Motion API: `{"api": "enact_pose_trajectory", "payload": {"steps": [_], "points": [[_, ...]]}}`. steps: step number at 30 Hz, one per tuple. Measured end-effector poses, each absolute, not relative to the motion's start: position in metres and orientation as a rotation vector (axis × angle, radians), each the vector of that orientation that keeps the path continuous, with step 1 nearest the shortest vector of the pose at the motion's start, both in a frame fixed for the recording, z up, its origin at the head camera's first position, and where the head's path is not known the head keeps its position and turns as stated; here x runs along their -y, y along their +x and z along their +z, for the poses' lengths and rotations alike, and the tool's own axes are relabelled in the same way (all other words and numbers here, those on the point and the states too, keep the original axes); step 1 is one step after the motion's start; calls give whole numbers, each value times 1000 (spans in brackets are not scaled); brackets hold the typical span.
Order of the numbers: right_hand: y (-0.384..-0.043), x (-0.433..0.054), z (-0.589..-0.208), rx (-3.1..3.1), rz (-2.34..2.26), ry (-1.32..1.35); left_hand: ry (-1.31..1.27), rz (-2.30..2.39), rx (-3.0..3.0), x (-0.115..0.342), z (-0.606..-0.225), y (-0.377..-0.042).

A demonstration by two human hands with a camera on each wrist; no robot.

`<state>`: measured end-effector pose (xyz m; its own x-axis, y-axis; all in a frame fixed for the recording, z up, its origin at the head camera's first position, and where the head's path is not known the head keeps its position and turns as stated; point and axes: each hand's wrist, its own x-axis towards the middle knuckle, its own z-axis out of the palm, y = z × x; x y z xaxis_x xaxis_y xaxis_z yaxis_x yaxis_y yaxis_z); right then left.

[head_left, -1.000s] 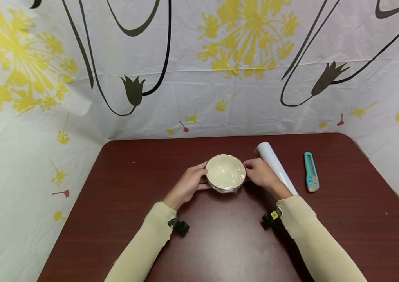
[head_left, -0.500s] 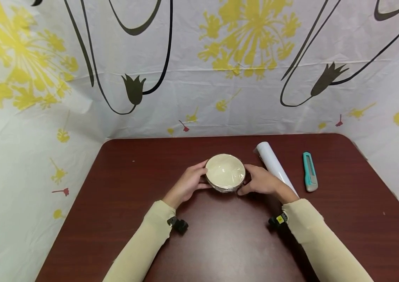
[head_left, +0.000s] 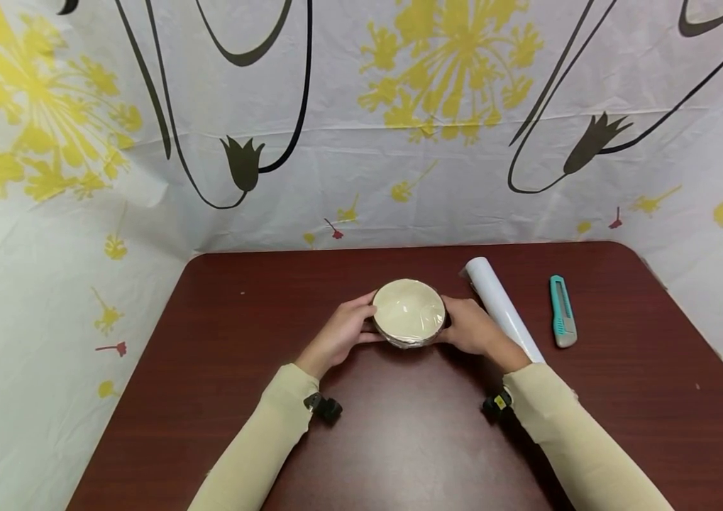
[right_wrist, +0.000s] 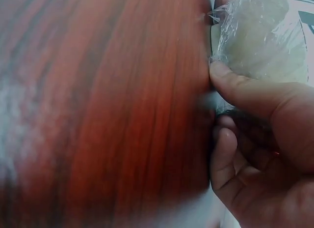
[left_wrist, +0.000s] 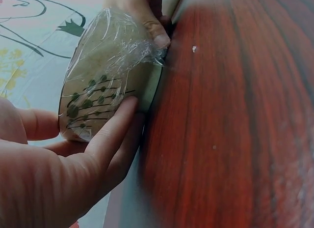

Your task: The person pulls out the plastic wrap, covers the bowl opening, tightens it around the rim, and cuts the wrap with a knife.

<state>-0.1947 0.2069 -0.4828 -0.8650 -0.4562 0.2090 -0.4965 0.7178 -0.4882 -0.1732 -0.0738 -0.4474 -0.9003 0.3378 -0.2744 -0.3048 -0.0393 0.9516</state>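
Observation:
A cream bowl [head_left: 409,310] with a green dotted plant pattern on its side stands upright near the middle of the table, covered in clear plastic wrap [left_wrist: 130,53]. The wrap crosses its mouth and bunches in wrinkles low on the side. My left hand [head_left: 339,332] holds the bowl from the left, thumb near the rim and fingers along the lower wall [left_wrist: 98,110]. From the right, my right hand [head_left: 472,328] grips round the bowl. Its thumb [right_wrist: 240,88] presses the wrinkled wrap near the base, while the other fingers curl behind, partly hidden.
A white roll [head_left: 501,309] lies slanted just behind the right wrist. Farther right is a teal utility knife [head_left: 563,311]. The dark red wooden table [head_left: 259,298] ends at a patterned white cloth [head_left: 335,177] behind and at the sides.
My right hand has gone from pinching at the bowl's right edge to spreading open beside it, then closing round its side with the thumb low. The left hand and bowl stay put.

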Motion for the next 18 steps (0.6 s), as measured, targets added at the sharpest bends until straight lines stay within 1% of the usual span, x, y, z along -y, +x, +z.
{"api": "enact_pose_trajectory", "payload": {"steps": [3,10,15,18], "points": [[-187,-202,-463,2884,847,771,27,1985,-1818,74,-448,-174],[-199,-209,-480,2889,817,707,27,1969,-1827,72,-452,-176],[-189,-201,-463,2974,903,597,17,1965,-1825,70,-455,-178],[-189,-202,-460,3010,944,593,19,1958,-1824,71,-457,-179]]}}
